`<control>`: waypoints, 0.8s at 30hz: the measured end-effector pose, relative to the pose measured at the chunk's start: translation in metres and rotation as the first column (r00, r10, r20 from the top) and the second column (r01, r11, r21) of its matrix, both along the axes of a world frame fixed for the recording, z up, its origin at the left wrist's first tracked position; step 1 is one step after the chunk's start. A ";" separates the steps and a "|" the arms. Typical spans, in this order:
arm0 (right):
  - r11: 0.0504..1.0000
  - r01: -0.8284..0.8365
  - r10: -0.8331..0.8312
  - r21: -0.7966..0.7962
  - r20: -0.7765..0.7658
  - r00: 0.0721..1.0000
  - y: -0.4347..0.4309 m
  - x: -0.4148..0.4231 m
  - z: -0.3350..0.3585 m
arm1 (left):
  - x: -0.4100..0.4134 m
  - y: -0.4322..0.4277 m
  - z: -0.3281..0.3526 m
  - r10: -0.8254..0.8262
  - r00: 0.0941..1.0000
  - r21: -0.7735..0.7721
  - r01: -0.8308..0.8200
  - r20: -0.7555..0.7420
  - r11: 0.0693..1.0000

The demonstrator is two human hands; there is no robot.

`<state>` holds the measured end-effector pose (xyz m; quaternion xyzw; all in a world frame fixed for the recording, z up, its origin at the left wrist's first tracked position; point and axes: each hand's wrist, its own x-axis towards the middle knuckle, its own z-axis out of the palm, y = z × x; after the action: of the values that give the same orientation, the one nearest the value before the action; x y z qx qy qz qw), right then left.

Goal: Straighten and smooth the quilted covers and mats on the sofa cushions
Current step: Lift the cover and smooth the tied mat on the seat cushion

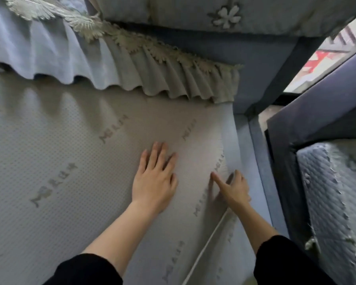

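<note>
A pale grey dotted mat (70, 145) with printed logos covers the sofa seat and fills most of the view. My left hand (155, 177) lies flat on it, fingers straight and spread, pressing down near the mat's right side. My right hand (233, 188) rests at the mat's right edge, thumb stretched out on top, the other fingers reaching over the edge and partly hidden. A ruffled quilted cover (131, 64) with lace trim hangs over the mat's far side. A back cushion (224, 15) with an embroidered flower sits above.
The blue sofa frame (261, 161) runs along the mat's right edge. Beyond a narrow gap stands another dark blue seat (296, 128) with a quilted blue cover (333, 202). A white piping seam (205, 247) crosses the mat near my right forearm.
</note>
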<state>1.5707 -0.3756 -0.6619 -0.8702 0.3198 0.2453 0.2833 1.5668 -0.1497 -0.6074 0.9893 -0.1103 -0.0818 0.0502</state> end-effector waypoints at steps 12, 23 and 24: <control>0.878 0.309 -0.346 0.366 0.038 0.937 -0.052 -0.005 -0.037 | -0.006 -0.008 -0.014 -0.014 0.998 0.144 0.005 0.062 0.990; 0.900 0.371 -0.353 0.229 -0.118 0.928 -0.074 -0.069 -0.057 | -0.041 -0.007 -0.001 -0.050 0.995 0.131 0.062 -0.091 0.990; 0.905 0.363 -0.345 0.219 -0.120 0.931 -0.069 -0.079 -0.050 | -0.046 -0.008 -0.002 -0.060 0.990 0.139 0.077 -0.126 0.987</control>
<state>1.4921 -0.4451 -0.7120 -0.7471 0.4516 0.2604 0.4124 1.5206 -0.1578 -0.6090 0.9791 -0.1349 -0.1515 -0.0174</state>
